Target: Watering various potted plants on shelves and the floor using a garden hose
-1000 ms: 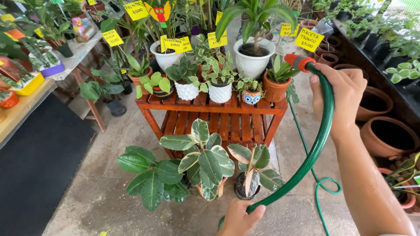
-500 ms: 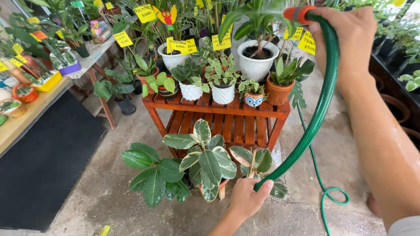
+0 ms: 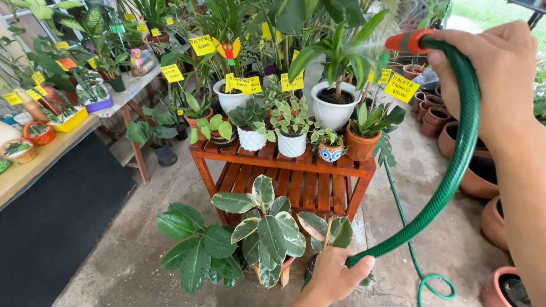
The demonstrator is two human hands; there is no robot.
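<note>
1. Hose (image 3: 455, 165), green, runs in one long arc from upper right down to lower centre; its long axis is near vertical on the right side of the view, bending left at the bottom.
2. Right hand (image 3: 500, 68), held high at upper right, is closed around the hose just behind the orange nozzle (image 3: 406, 41). Nozzle points left, towards the plant in the large white pot (image 3: 333, 108); a faint spray shows at its tip.
3. Left hand (image 3: 333, 276), low at bottom centre, is wrapped around the hose's lower run, thumb on top, close beside the variegated rubber plant (image 3: 264, 227) on the floor.
4. Between the two hands the hose hangs free, passing just right of the red wooden shelf (image 3: 284, 170). Right hand is the nearer one to the nozzle end; left hand only carries slack.
5. More hose trails on the concrete floor (image 3: 114, 267) past the left hand, looping at lower right.
6. Shelf top carries small potted plants, among them a terracotta pot (image 3: 361, 145); yellow price tags (image 3: 401, 88) stand among the leaves. Empty clay pots sit at far right.
</note>
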